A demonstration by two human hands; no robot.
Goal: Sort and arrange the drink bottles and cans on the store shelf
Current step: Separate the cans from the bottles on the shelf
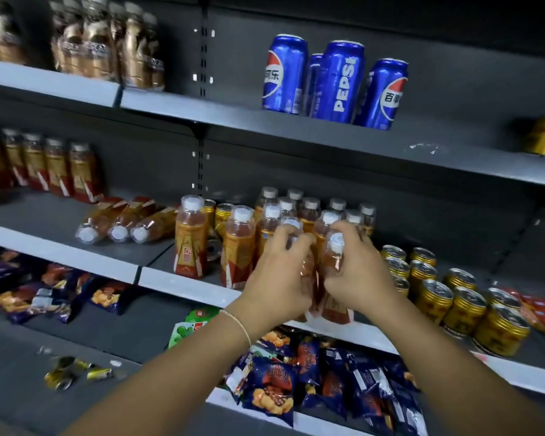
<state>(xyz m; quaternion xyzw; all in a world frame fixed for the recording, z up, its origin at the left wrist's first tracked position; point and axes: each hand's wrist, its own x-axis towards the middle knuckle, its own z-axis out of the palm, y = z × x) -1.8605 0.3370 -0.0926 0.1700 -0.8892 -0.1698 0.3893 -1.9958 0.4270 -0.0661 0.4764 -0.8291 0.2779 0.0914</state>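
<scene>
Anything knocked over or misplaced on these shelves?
Yes. Three orange-label bottles lie on their sides on the middle shelf, caps frontward, left of the upright ones. Also, loose cans lie tipped on the bottom shelf, away from the upright gold cans.

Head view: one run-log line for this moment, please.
left hand: grips left tea bottle | right hand: grips right tea bottle | place: middle shelf front | lying bottles: three, same shelf

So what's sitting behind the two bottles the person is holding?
Behind the held bottles: rows of upright white-capped tea bottles reaching toward the back wall. The left hand and right hand cover their lower parts.
</scene>
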